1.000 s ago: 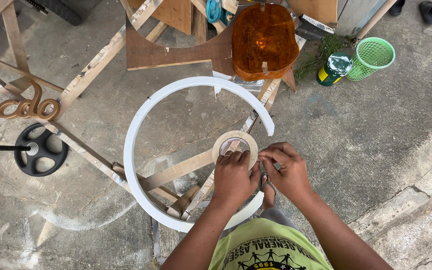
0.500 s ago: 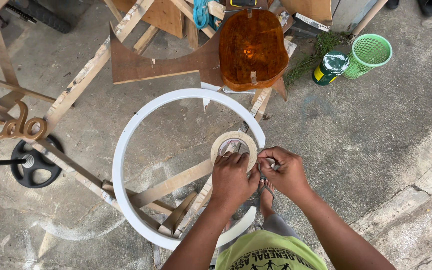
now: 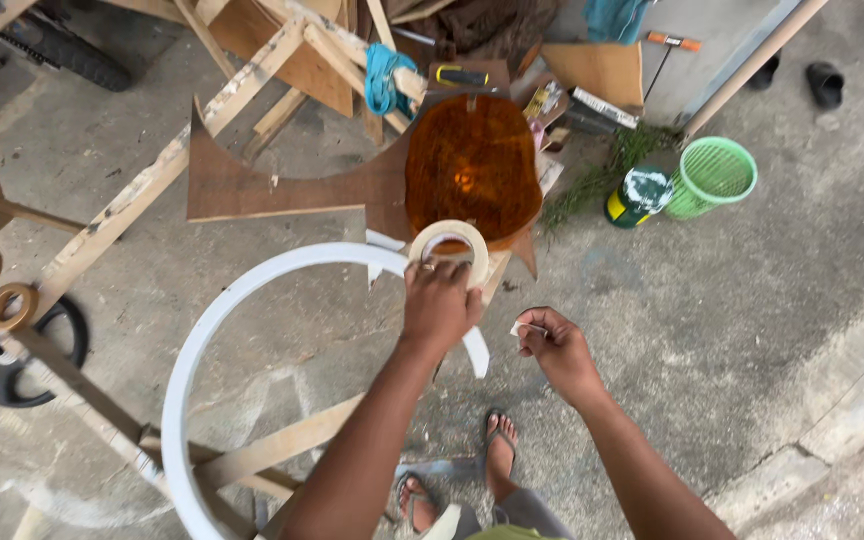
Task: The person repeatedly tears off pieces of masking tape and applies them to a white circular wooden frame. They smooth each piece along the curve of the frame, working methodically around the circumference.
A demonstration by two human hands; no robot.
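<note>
From the head camera, looking down, the left hand (image 3: 439, 303) is closed around a roll of tape (image 3: 449, 250). The fingers grip the near side of the roll. The roll is cream coloured and is held up on its edge, so you can see through its hole. It sits just over the top of a big white ring (image 3: 214, 325), where the ring has a gap in it. The ring lies on a rough wooden frame (image 3: 252, 462) above the concrete floor (image 3: 752, 300).

The right hand (image 3: 553, 345) is a little way to the side of the left one. The two hands are apart. Its fingers are pinched shut on a small white scrap (image 3: 528, 328), most likely a bit of tape.

Just past the roll of tape is an orange see-through panel (image 3: 472, 165), lying on a brown board (image 3: 282, 185).

Farther off on the floor, toward the far right corner, stands a green basket (image 3: 714, 175). I cannot tell what is inside it. A dark can (image 3: 638, 197) with a white lid stands right beside it, touching or nearly so.

Two feet in sandals (image 3: 497, 450) show at the near edge.
</note>
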